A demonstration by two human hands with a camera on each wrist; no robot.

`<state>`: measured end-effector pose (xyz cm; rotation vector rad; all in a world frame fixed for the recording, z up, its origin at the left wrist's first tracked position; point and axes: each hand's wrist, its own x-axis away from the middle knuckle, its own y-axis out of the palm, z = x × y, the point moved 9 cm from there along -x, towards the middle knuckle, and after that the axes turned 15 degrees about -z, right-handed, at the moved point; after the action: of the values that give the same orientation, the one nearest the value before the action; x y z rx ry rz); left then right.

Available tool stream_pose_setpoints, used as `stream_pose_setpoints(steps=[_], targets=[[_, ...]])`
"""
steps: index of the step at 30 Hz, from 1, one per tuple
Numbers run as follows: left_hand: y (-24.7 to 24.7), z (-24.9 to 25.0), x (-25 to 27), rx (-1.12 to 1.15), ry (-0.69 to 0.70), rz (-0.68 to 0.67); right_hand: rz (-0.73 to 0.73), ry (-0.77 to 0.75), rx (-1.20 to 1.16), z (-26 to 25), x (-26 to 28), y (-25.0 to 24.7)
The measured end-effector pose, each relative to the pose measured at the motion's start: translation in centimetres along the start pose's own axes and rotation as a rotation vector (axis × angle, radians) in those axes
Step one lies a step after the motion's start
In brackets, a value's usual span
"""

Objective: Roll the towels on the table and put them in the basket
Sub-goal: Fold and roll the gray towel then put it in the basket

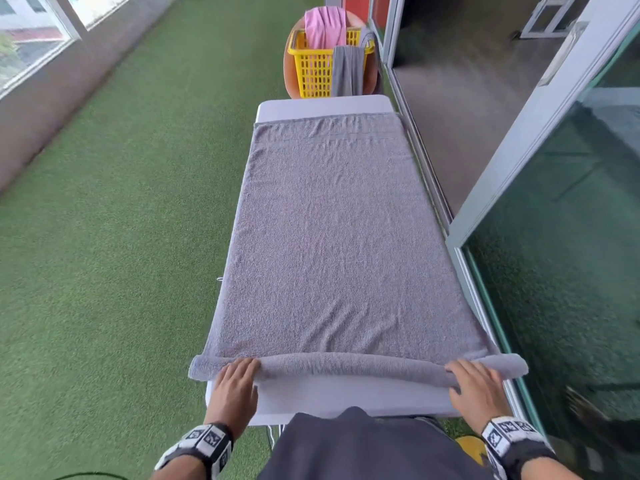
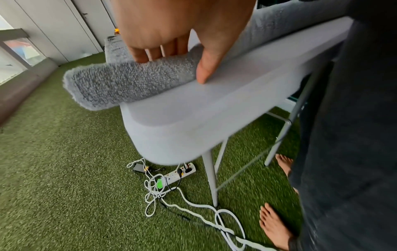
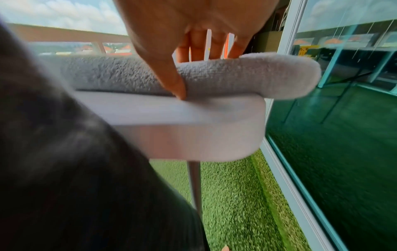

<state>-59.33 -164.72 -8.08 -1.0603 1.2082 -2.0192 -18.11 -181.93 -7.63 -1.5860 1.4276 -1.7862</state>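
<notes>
Grey towel [image 1: 329,244]: laid flat along the white tabletop [image 1: 322,107], covering most of it; the near end is wound into a low roll [image 1: 346,365] lying across the near edge, both tips overhanging the sides.

Left hand [image 1: 235,386]: set on the left part of the roll. Its fingers [image 2: 139,54] are laid over the top, gently bent, and the thumb [image 2: 206,68] is pressed against the near side, its tip meeting the tabletop.

Right hand [image 1: 476,386]: set on the right part of the roll in the same manner, fingers [image 3: 195,45] draped over the top, thumb [image 3: 171,79] tucked at the near side.

Yellow basket [image 1: 317,64]: placed beyond the far end of the tabletop, on an orange-brown seat. A pink towel [image 1: 325,26] is stood inside; another grey towel [image 1: 348,69] is hung over its rim.

Floor: green artificial turf [image 1: 121,202]. A white power strip [image 2: 180,173] with tangled cables is seen beneath the table.
</notes>
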Motion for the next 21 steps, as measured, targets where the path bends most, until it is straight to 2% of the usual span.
stream_pose_setpoints(steps=[1, 3, 5, 7, 9, 11, 14, 19, 21], targets=[[-0.8, 0.3, -0.5, -0.005, 0.005, 0.006, -0.023, 0.008, 0.012, -0.5, -0.4, -0.9], [-2.2, 0.5, -2.0, -0.002, -0.016, 0.008, 0.027, 0.009, 0.061, -0.8, -1.4, -2.8], [-2.9, 0.1, -3.1, -0.049, -0.048, 0.048, 0.070, 0.050, 0.006, -0.3, -2.2, -3.6], [-2.6, -0.3, -3.2, -0.065, -0.084, 0.082, 0.133, 0.030, -0.030, -0.1, -2.4, -3.4], [-1.7, 0.5, -2.2, -0.104, -0.023, 0.071, 0.080, -0.011, -0.011, -0.1, -2.1, -1.6], [-0.8, 0.8, -1.1, -0.089, 0.002, -0.001, 0.008, -0.006, -0.004, 0.3, -1.6, 0.1], [-1.6, 0.9, -0.5, -0.078, -0.024, -0.011, -0.039, 0.084, 0.025, 0.0, -0.7, -0.5], [-3.6, 0.5, -2.3, -0.091, -0.101, 0.109, 0.088, 0.107, -0.004, -0.4, -2.0, -3.6], [-2.1, 0.5, -2.5, -0.045, -0.048, 0.099, 0.101, 0.072, -0.041, -0.4, -1.7, -2.7]])
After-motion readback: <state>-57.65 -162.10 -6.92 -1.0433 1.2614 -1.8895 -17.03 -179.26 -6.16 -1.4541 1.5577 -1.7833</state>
